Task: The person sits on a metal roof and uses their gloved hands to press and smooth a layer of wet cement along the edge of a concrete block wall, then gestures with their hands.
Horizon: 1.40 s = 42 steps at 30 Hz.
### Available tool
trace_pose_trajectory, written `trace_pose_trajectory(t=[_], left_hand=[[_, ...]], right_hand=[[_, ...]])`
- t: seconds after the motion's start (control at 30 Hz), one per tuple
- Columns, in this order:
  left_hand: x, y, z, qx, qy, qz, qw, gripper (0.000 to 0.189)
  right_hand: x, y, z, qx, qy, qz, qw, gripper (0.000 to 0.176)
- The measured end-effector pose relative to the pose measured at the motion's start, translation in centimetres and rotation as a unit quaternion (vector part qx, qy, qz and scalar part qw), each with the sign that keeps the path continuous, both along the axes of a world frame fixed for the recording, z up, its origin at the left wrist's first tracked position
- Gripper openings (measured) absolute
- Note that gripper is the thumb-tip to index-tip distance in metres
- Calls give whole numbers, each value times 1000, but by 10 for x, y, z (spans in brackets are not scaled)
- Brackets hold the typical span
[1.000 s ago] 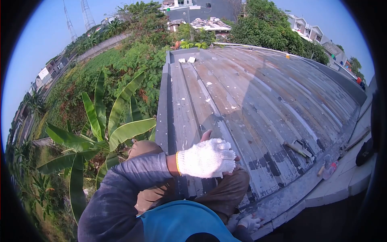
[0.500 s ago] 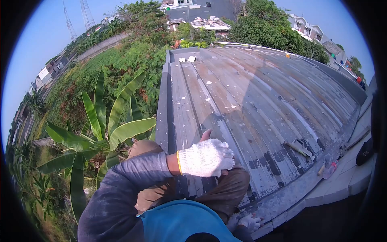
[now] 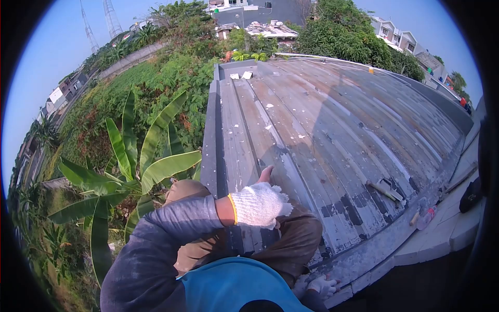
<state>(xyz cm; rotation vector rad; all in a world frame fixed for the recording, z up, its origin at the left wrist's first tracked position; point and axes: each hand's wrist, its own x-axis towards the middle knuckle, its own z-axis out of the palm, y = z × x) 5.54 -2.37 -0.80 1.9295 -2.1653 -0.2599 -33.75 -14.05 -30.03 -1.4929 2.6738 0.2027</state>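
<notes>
My left hand (image 3: pixel 259 205), in a white knitted glove with a yellow cuff edge, lies across the front of my lap, fingers curled down and away from view. A bare foot (image 3: pixel 266 174) seems to show just past the glove, its rest covered by the hand. Whatever the fingers close on is hidden, so I cannot tell what it is. Brown trousers (image 3: pixel 299 234) cover my bent knees beside it. Low at my right side, my right hand (image 3: pixel 323 286), also gloved in white, rests on the ledge (image 3: pixel 358 268) with its fingers stretched out.
A weathered metal roof (image 3: pixel 312 140) with raised ribs and peeling paint spreads ahead. On it lie a scraper-like tool (image 3: pixel 385 191) and white flakes (image 3: pixel 247 75). A pink-and-clear object (image 3: pixel 427 216) sits by the right ledge. Left, past the parapet (image 3: pixel 209 130), grows a banana plant (image 3: pixel 140 161).
My left hand has drawn back slightly to the left, showing more of my trouser leg. My right hand has hardly moved.
</notes>
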Motion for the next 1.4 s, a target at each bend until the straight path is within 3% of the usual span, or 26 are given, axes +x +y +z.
trace_pose_trajectory(t=[0.03,0.1,0.13,0.2,0.33,0.43,0.5,0.53,0.6,0.63,0.67,0.7,0.83,1.03,1.1,1.4], left_hand=[[1,0,-4,0,0,0,1000,42],[0,2,-8,-20,124,32,991,45],[0,1,-7,-20,125,33,991,45],[0,0,-2,-32,18,-6,999,47],[2,0,-7,-19,10,2,1000,47],[2,3,-2,-108,26,-55,992,47],[4,4,-7,-90,47,-50,994,68],[4,4,-10,-90,47,-51,994,68],[1,6,-10,-163,126,-49,977,109],[0,5,-7,-162,126,-49,977,109],[0,4,-2,-81,128,-13,988,67],[-1,3,2,1,128,24,991,42],[0,3,-2,-9,178,15,984,43],[0,1,-3,-12,138,23,990,48],[1,-2,0,-1,11,-2,1000,51],[-13,-4,29,-99,21,-36,994,50]], right_hand=[[-1,-1,-3,-2,3,2,1000,80],[-1,-2,-3,-5,7,5,1000,80],[0,-1,0,-2,5,2,1000,80],[1,0,1,2,5,0,1000,80],[-1,0,2,7,-9,0,1000,78],[1,1,5,6,-9,0,1000,78],[1,1,4,-10,-4,2,1000,80],[0,-1,1,-7,1,-2,1000,80],[0,-1,0,-3,7,-6,1000,79],[0,0,2,-4,3,-5,1000,79],[0,0,4,-5,-1,-4,1000,79],[1,0,5,-5,-1,-5,1000,79],[0,-1,2,3,0,-3,1000,79],[2,-1,9,14,-7,-4,1000,79],[2,-1,11,34,-12,-6,999,79],[2,1,8,11,-4,9,1000,79]])
